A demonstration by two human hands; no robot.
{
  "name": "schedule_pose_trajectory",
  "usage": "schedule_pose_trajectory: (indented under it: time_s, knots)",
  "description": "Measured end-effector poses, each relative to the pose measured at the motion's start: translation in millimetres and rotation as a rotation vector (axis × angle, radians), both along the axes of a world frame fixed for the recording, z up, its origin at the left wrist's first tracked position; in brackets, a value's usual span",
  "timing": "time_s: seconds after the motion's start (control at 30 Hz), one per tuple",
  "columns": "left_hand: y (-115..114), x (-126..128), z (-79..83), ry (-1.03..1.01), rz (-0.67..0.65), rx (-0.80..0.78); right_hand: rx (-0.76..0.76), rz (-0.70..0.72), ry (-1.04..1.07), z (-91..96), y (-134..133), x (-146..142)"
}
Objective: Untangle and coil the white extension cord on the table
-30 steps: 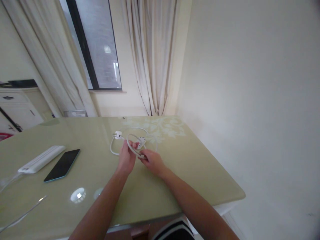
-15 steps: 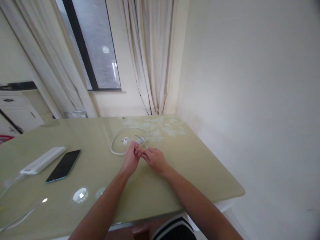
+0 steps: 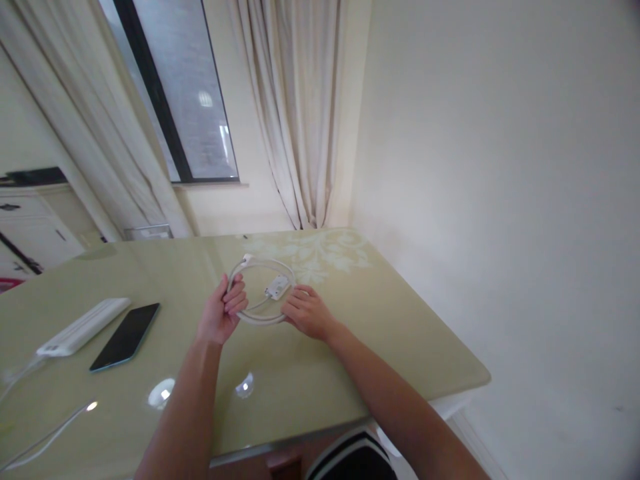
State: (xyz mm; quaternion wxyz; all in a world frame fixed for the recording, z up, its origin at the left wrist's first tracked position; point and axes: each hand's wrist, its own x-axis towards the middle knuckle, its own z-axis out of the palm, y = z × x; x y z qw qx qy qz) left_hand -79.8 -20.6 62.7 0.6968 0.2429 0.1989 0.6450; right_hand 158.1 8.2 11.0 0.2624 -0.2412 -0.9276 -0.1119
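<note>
From the head camera, the left hand (image 3: 221, 312) has its fingers curled closed around the left side of a thin white cable wound into a round loop (image 3: 260, 320), while the right hand (image 3: 306, 312) pinches the loop's right side (its small white plug (image 3: 276, 288) hangs inside the ring). The loop is held just over the glossy olive-green tabletop (image 3: 350, 347), toward its far right corner. Near the left edge lie a flat black phone (image 3: 125, 327) and a long white power strip (image 3: 83, 326)
</note>
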Motion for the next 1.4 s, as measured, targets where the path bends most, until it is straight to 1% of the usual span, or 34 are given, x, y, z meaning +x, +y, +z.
schedule_pose_trajectory:
  time_s: [0.13, 0.23, 0.33, 0.4, 0.5, 0.6, 0.73, 0.83, 0.9, 0.97, 1.07, 1.1, 1.13, 1.2, 1.23, 1.27, 1.3, 1.33, 1.4]
  knots:
    - [1, 21, -5.0, 0.108, 0.001, 0.024, 0.023, 0.007, -0.058, -7.1, -9, -11]
    - [3, 31, -11.4, 0.229, 0.038, 0.020, -0.008, -0.012, -0.071, -14.1, -18, -23]
    - [4, 37, -18.2, 0.380, 0.114, -0.011, -0.082, -0.085, -0.073, -19.6, -24, -32]
    - [3, 43, -21.3, 0.466, 0.135, 0.001, -0.128, -0.143, -0.066, -21.6, -27, -34]
    - [-2, 53, -22.1, 0.528, 0.140, 0.089, -0.171, -0.168, -0.061, -22.7, -27, -33]
    - [-7, 61, -19.9, 0.666, 0.166, 0.184, -0.225, -0.163, -0.049, -24.4, -26, -32]
    - [-15, 74, -22.4, 0.857, 0.166, 0.356, -0.296, -0.159, 0.097, -30.4, -20, -32]
    - [-18, 81, -28.5, 0.910, 0.154, 0.403, -0.318, -0.110, 0.153, -34.2, -14, -28]
    - [-19, 83, -30.8, 0.931, 0.166, 0.387, -0.316, -0.068, 0.153, -33.3, -12, -25]
    - [-20, 82, -29.8, 0.946, 0.214, 0.362, -0.275, -0.013, 0.178, -28.6, -12, -20]
    - [-20, 77, -24.3, 0.926, 0.307, 0.370, -0.195, 0.057, 0.292, -17.3, -13, -9]
    - [-20, 75, -22.6, 0.903, 0.326, 0.376, -0.175, 0.041, 0.367, -13.7, -13, -4]
    - [-20, 73, -21.4, 0.872, 0.331, 0.376, -0.162, -0.016, 0.472, -10.7, -11, 1]
    - [-18, 68, -21.4, 0.790, 0.288, 0.358, -0.159, -0.193, 0.730, -7.4, -5, 10]
    - [-17, 66, -22.2, 0.743, 0.239, 0.344, -0.172, -0.272, 0.842, -7.4, 0, 14]
    - [-16, 63, -23.4, 0.693, 0.177, 0.334, -0.196, -0.322, 0.917, -8.3, 5, 17]
    - [-16, 60, -24.4, 0.639, 0.113, 0.331, -0.234, -0.331, 0.940, -10.2, 11, 19]
    - [-15, 58, -25.2, 0.583, 0.054, 0.332, -0.286, -0.307, 0.919, -12.8, 17, 19]
    - [-14, 52, -24.8, 0.472, -0.024, 0.344, -0.427, -0.236, 0.804, -18.6, 25, 17]
